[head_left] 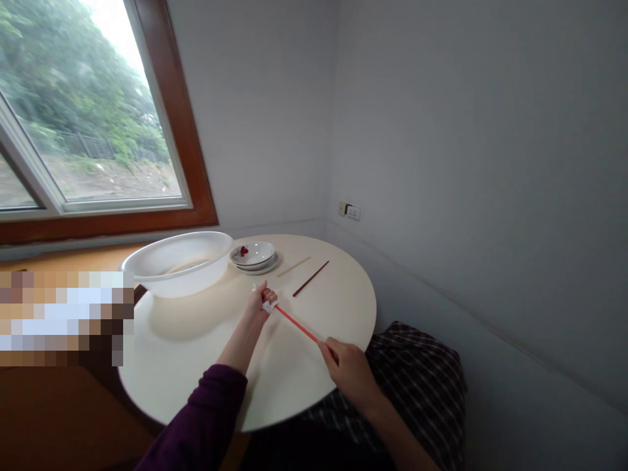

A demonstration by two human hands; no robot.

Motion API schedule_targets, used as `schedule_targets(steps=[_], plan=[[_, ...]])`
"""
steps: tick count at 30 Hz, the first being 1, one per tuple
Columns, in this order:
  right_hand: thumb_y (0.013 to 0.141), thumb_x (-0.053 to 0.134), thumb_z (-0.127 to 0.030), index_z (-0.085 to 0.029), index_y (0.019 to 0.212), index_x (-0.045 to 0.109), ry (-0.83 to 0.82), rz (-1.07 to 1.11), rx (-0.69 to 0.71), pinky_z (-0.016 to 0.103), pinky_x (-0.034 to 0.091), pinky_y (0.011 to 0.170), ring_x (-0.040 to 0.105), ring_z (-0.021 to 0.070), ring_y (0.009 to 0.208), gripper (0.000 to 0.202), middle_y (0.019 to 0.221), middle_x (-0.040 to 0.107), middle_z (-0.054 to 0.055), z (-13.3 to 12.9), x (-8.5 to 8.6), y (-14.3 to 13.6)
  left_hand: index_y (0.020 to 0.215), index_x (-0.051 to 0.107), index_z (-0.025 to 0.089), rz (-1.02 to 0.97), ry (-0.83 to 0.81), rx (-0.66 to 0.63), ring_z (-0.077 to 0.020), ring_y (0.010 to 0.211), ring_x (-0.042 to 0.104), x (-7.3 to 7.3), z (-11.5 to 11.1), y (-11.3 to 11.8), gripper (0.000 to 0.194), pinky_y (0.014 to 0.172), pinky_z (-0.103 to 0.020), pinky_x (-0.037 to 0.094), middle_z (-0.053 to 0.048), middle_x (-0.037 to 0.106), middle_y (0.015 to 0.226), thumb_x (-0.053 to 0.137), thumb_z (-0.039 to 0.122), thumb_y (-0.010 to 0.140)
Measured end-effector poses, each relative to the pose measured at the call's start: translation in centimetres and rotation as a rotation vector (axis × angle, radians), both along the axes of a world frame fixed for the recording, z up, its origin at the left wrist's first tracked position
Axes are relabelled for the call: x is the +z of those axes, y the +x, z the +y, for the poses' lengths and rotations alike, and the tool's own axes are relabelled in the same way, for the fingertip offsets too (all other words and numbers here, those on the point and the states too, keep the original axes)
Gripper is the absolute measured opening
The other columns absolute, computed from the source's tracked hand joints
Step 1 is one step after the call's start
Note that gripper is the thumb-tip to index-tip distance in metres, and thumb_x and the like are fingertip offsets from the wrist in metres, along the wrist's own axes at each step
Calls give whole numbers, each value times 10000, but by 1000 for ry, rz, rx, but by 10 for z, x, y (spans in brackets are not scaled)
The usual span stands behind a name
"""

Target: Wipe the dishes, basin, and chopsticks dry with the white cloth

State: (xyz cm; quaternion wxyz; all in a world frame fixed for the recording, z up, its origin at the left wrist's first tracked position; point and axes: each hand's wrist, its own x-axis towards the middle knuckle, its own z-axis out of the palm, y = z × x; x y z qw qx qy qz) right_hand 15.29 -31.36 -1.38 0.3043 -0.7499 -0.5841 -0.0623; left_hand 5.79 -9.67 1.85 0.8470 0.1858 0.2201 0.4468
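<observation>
My left hand is closed around a crumpled white tissue, which wraps one end of a red chopstick. The other end of this chopstick sits in the closed fingers of my right hand, nearer to my body. The chopstick slants across the round table, held above its top. Beyond it a dark red chopstick lies on the table, and a pale, thin stick lies next to that. Farther back, a white bowl with a red flower rests on stacked dishes.
A large translucent plastic basin stands at the left of the round cream table. Dark checked cloth hangs or lies beside the table's right edge. Walls meet behind, with a power socket; a wood-framed window is at left.
</observation>
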Motion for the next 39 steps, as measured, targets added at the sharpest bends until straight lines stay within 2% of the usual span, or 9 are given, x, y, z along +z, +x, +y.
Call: schedule_targets(steps=[4,8,12,14,17,21,26,32,39], plan=[[919,353,-317,-192,577,463,86,24,47,225,269,498,482,106,458,380,504,523,-14,-22,2,17,544,222,206,7,-34,97,-31,285,181,2,20,-19,387,311,-143,179,114,137,410,370,113,890],[926,345,-333,-188,600,477,157,31,46,214,305,522,483,108,486,380,528,521,-9,-25,6,23,554,235,205,18,-51,130,-36,295,210,-1,24,-24,363,335,-144,243,107,166,413,379,98,871],[929,351,-336,-182,625,517,181,57,31,212,344,546,509,118,525,379,555,545,5,-23,4,19,583,334,197,39,-48,110,-69,369,376,-4,18,-20,265,434,-200,402,71,314,443,438,144,822],[927,362,-338,-180,655,550,197,74,34,219,366,556,523,128,548,367,577,564,13,-23,2,18,621,386,191,61,-55,97,-108,453,482,-5,16,-20,180,529,-275,479,32,410,499,454,168,787],[920,387,-354,-177,734,598,257,111,47,238,413,587,558,147,600,332,645,613,32,-22,-1,19,705,452,172,94,-50,73,-189,624,594,-6,15,-21,29,644,-393,516,-39,526,623,451,166,733],[904,425,-362,-181,803,625,336,148,52,268,459,621,586,163,635,287,701,647,46,-20,-4,18,823,515,132,121,14,-14,-249,791,636,-4,9,-20,179,719,-462,512,-124,618,809,431,93,670],[889,455,-340,-187,832,648,413,198,47,280,494,626,600,160,632,252,721,667,52,-21,-4,17,895,576,108,169,141,-148,-242,842,653,0,-5,-12,330,778,-406,515,-122,676,858,442,-20,622],[854,503,-325,-183,898,678,529,275,-6,265,516,581,606,150,575,230,755,701,52,-25,7,20,826,617,93,247,235,-303,-232,779,674,2,-24,-3,233,726,-319,536,-117,695,758,534,-38,653],[835,532,-316,-169,864,669,578,392,-49,257,515,624,629,153,626,204,728,693,47,-32,16,18,915,614,59,245,226,-267,-244,801,674,4,-26,0,212,755,-354,538,-143,698,788,459,67,770]])
